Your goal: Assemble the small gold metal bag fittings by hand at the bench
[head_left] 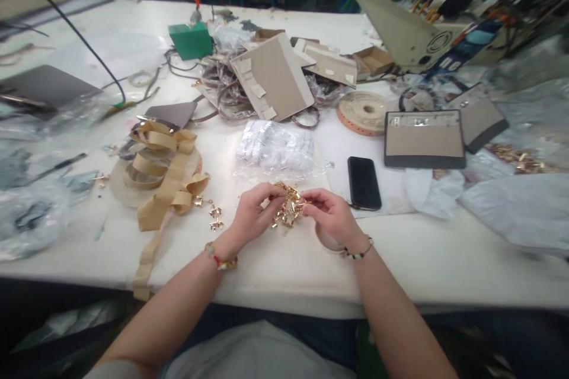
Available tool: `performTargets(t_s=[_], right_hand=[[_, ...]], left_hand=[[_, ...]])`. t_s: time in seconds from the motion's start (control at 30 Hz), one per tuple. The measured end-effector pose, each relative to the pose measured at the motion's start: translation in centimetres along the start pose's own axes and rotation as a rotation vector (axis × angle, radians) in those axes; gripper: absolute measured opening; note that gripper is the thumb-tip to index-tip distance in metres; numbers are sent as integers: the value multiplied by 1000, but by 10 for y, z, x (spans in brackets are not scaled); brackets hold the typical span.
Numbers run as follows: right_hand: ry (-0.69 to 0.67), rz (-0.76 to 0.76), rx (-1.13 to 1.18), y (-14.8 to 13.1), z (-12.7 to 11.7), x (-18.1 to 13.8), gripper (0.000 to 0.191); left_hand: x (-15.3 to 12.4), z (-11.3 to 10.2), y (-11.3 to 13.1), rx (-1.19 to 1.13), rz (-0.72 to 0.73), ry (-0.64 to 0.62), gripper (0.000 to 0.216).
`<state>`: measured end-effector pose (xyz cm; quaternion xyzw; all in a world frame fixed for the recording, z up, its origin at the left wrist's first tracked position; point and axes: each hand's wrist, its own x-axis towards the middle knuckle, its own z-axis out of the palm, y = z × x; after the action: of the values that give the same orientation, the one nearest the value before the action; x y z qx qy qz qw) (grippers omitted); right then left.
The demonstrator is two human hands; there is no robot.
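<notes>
A pile of small shiny gold metal fittings (290, 208) lies on the white table between my hands. My left hand (256, 212) is at the pile's left side, thumb and fingers curled together; what they hold, if anything, is hidden. On the other side, my right hand (332, 216) pinches a small gold metal fitting at its fingertips. Under the right palm sits a small round dish (326, 239), partly covered by the hand. More gold fittings (216, 219) lie apart to the left. Just behind the pile is a clear plastic bag (275, 148) with whitish contents.
A black phone (364, 183) lies to the right, near grey-beige panels (424, 139) and a tape roll (362, 112). Coiled tan strip (162, 189) hangs over the front edge at left. Behind are a large beige panel (275, 80), a green box (190, 41) and a machine (395, 29).
</notes>
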<state>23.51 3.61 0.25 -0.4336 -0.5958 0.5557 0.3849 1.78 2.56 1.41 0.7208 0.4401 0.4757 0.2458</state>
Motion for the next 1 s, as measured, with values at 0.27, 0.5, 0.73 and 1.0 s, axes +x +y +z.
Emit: performTargets(t_s=[0.27,0.5,0.73,1.0], right_hand=[[17,14,111,-2,0,0,33],[19,-78,-6,-4,-1,-2,24],[17,-95,-34,-3,-1,-3,25],[12,-158,-112,0,-2,-1,24]], left_hand=[[-3,7,2,-113,-52,-104,18],[-11,11,-2,-199,-131,-146,29],[-9,10,-3,17,83,-116,21],[-6,9,-2,228,169,-94,12]])
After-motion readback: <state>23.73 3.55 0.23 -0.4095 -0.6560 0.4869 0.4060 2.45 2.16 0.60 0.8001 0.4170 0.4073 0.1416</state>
